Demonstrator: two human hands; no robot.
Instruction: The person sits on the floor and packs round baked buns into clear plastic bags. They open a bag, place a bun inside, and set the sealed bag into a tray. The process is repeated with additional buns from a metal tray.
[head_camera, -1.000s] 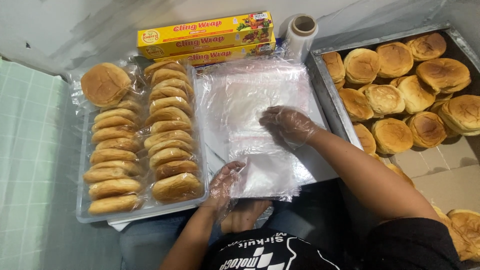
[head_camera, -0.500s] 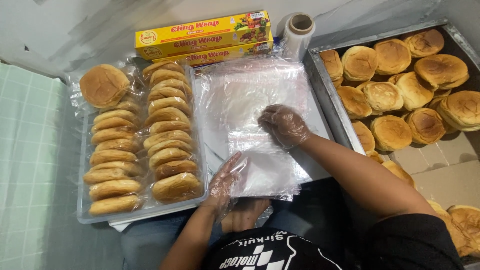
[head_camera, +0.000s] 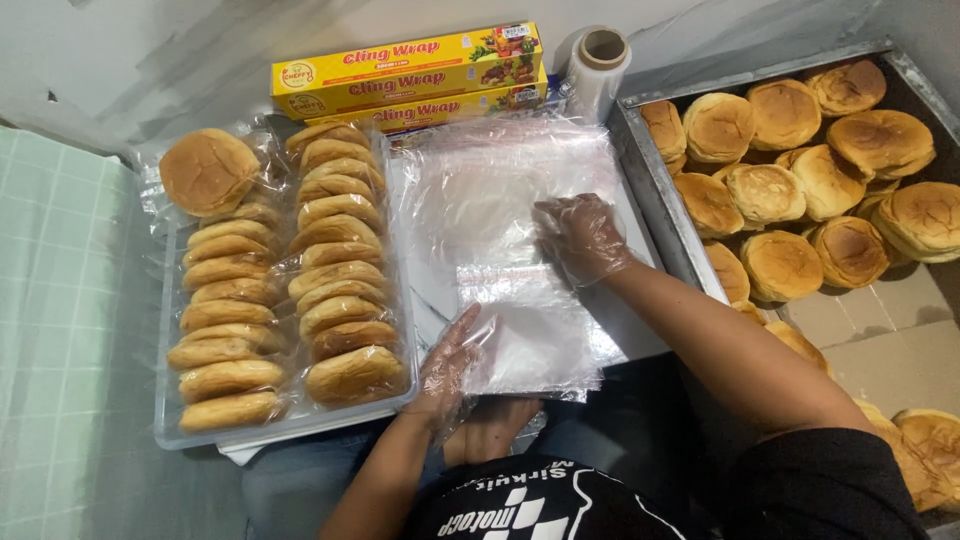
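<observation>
My right hand (head_camera: 585, 238), in a clear plastic glove, rests flat on a stack of clear plastic sheets (head_camera: 505, 215) spread on a white board in front of me. My left hand (head_camera: 450, 365), gloved too, pinches the near left edge of the top plastic sheet (head_camera: 530, 335), which lies slightly crumpled near my lap. Left of the sheets, a clear tray (head_camera: 170, 435) holds two rows of wrapped buns (head_camera: 335, 270) stood on edge.
Two yellow cling-wrap boxes (head_camera: 405, 75) and a roll of clear film (head_camera: 598, 60) lie at the far edge. On the right, a metal tray (head_camera: 655, 195) holds several unwrapped round buns (head_camera: 785, 190). Green checked cloth (head_camera: 50, 330) covers the left.
My right hand slid a little up and left over the sheets. My left hand stays at the near edge of the top sheet.
</observation>
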